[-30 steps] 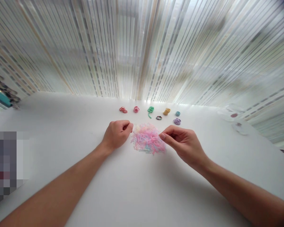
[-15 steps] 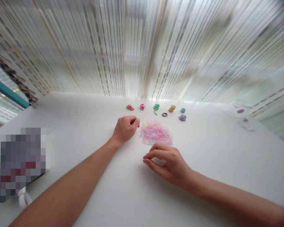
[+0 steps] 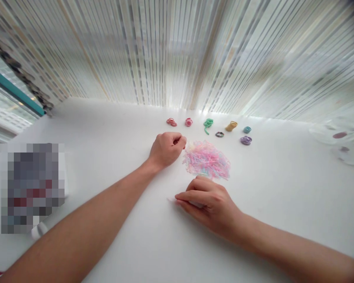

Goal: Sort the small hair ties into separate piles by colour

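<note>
A loose pile of thin pastel strands [image 3: 207,160], pink, yellow and bluish, lies on the white table [image 3: 129,236]; they look like small elastic bands. My left hand [image 3: 167,150] is closed in a fist at the pile's left edge, and whatever its fingers hold is hidden. In front of the pile, my right hand [image 3: 209,202] pinches between thumb and forefinger a thin pale pink strand [image 3: 171,201], whose tip sticks out to the left. Behind the pile sit small coloured bundles like hair ties: red [image 3: 171,122], pink [image 3: 188,122], green [image 3: 208,124], yellow [image 3: 231,126], blue [image 3: 247,129] and purple [image 3: 246,140].
A small dark multicoloured ring [image 3: 220,134] lies among the bundles. On the left stands a pixelated object [image 3: 32,184] with a white strap near its base. Clear plastic-looking items [image 3: 339,135] rest at the far right. A striped curtain [image 3: 177,51] hangs along the table's back edge.
The view has shifted, so the table things appear higher and further right. My right hand's fingers have drawn closer together, and the pale strand now shows further out from the fingertips. My left fist keeps its shape.
</note>
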Available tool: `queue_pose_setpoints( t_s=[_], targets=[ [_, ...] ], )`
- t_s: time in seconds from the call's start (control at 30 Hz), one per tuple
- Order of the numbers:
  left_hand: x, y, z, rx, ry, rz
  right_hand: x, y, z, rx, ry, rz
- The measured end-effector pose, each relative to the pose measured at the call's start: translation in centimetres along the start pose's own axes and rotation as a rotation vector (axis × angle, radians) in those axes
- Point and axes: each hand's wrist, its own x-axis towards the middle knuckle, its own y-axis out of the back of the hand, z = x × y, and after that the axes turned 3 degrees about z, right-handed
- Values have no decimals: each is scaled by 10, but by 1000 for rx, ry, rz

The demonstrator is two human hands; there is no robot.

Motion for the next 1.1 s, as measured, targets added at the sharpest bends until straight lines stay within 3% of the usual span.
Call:
queue_pose_setpoints(
  t_s=[0.53,0.9,1.1],
  targets=[
    [-2,3,0,-3,-13,-11,-18,10,0,-48,71,-98],
    [0,2,0,77,8,-16,-20,19,5,-88,72,-100],
    [-5,13,4,163,-17,-18,-19,21,7,-117,74,-95]
  ],
)
